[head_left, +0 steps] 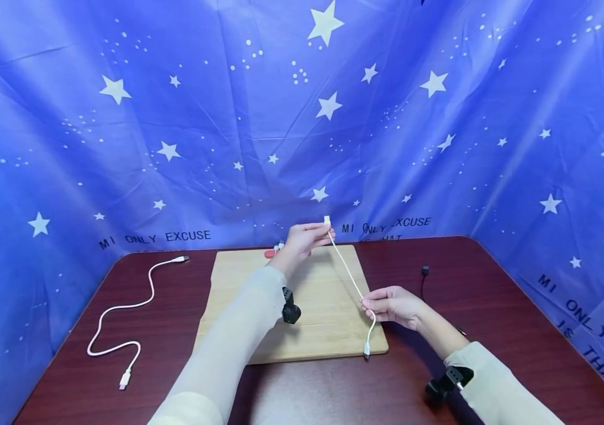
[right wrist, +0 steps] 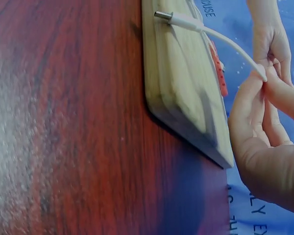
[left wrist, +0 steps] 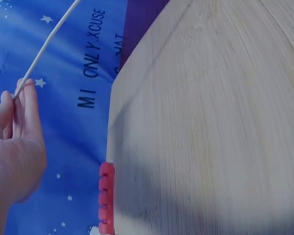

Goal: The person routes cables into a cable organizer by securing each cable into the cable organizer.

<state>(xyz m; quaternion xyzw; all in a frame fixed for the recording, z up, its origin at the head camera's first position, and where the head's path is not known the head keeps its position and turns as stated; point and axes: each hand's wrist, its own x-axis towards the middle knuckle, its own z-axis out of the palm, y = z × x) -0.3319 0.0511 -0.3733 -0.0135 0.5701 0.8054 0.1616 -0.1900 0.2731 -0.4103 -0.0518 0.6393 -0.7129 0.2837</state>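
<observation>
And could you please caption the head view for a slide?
Left hand and right hand hold a white cable over a wooden board; another cable lies on the table to the left.

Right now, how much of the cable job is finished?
Looks done: one white cable is picked up. In hand: the left hand holds it near one plug; the right hand pinches it closer to the other plug. To go, probably: putting it in place, since both plugs are free, then maybe the second white cable lying on the table.
</observation>
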